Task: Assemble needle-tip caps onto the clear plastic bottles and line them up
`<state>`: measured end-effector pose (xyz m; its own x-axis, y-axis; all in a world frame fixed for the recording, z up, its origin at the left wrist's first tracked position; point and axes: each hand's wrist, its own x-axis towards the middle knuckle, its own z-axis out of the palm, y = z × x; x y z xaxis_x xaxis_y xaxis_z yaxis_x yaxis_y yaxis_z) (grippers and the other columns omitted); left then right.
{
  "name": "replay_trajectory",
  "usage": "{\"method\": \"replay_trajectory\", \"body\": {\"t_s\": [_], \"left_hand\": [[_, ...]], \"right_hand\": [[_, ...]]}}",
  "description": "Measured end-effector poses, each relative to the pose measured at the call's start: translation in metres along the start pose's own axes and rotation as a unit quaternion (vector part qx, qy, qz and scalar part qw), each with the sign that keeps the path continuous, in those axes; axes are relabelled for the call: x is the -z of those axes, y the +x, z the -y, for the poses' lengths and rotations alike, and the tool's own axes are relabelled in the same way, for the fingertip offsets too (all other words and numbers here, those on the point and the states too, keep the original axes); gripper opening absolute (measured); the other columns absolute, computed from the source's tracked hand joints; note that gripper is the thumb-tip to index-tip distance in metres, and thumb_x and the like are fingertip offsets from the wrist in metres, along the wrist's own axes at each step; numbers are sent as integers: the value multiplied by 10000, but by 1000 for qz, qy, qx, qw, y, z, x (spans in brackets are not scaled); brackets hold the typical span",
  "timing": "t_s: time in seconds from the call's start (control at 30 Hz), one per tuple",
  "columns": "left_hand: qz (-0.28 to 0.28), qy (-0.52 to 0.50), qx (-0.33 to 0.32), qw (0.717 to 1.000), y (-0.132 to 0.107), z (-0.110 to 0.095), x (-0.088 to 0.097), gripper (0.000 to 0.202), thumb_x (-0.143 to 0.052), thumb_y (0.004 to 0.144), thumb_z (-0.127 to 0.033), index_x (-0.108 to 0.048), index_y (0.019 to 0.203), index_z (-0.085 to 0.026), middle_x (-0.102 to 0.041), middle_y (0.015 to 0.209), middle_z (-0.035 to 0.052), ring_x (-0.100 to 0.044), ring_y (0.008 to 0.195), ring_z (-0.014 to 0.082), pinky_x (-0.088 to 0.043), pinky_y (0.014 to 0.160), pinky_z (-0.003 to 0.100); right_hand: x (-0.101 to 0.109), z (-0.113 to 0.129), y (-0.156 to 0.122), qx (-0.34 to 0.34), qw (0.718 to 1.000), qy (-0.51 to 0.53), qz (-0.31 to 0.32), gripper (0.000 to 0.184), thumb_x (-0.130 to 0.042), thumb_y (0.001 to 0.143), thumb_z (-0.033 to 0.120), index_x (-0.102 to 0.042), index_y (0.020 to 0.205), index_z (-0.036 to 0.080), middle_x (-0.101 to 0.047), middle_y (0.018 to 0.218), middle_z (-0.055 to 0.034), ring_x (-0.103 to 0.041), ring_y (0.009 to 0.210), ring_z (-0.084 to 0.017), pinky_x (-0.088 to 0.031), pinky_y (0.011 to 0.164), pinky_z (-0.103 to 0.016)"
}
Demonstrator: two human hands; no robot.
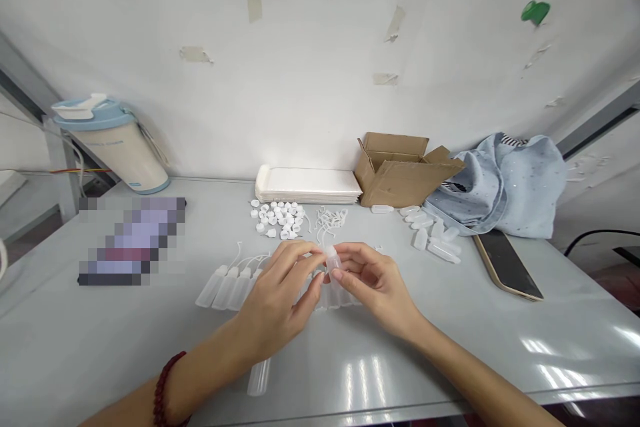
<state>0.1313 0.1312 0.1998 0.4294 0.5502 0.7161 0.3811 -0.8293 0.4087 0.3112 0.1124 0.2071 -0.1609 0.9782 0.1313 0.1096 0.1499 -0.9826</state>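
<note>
My right fingers are closed on a small translucent bottle, tilted in front of me over the middle of the bench, with a white cap on its neck and a thin strand rising from it. My left fingers are bent up to the cap; I cannot tell whether they pinch it or only touch it. A row of capped bottles lies beside my left hand and partly behind both hands, and one lone bottle lies below my left forearm

The only writing I find is on the cream tumbler at the far left: blue capitals whose end looks like "CHAIR", the rest too small to read, and a little blue label near its base, also unreadable. The screen of the device in front of it is pixelated

Beyond my hands are loose white caps, a heap of thin white strands, a white stack, an open cardboard box and loose bottles; a dark-screened phone lies by pale blue cloth
</note>
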Motion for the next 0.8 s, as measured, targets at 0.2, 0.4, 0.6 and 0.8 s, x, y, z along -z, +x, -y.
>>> {"method": "replay_trajectory", "body": {"t_s": [0.2,0.4,0.6,0.8], "left_hand": [[-10,31,-60,998,-1,0,1,325,-563,822,-12,-534,1116,-148,-611,1099,108,-523,1063,242,-505,887,423],[22,64,-80,995,0,2,-1,430,-672,806,-164,-488,1185,-77,-600,1146,160,-489,1136,288,-477,956,463],[24,78,-85,993,2,-1,-1,380,-672,801,-158,-510,1139,-97,-619,1095,134,-500,1106,271,-484,944,438],[112,26,-37,993,5,-12,18,401,-638,794,-148,-506,1172,-132,-599,1138,99,-456,1146,249,-460,979,396]], "right_hand": [[0,3,1,-35,998,56,10,228,-663,792,323,-585,961,192,-661,757,-13,-660,685,-148,-557,672,-314],[-1,5,1,-63,993,95,20,259,-696,758,336,-542,907,191,-667,758,-25,-657,719,-164,-535,666,-314],[-2,4,1,-84,986,131,52,268,-701,761,339,-511,883,195,-653,737,-11,-649,682,-154,-511,617,-286],[4,3,2,-7,1000,13,18,234,-567,864,389,-584,768,177,-624,669,-4,-593,624,-126,-477,611,-267]]}}
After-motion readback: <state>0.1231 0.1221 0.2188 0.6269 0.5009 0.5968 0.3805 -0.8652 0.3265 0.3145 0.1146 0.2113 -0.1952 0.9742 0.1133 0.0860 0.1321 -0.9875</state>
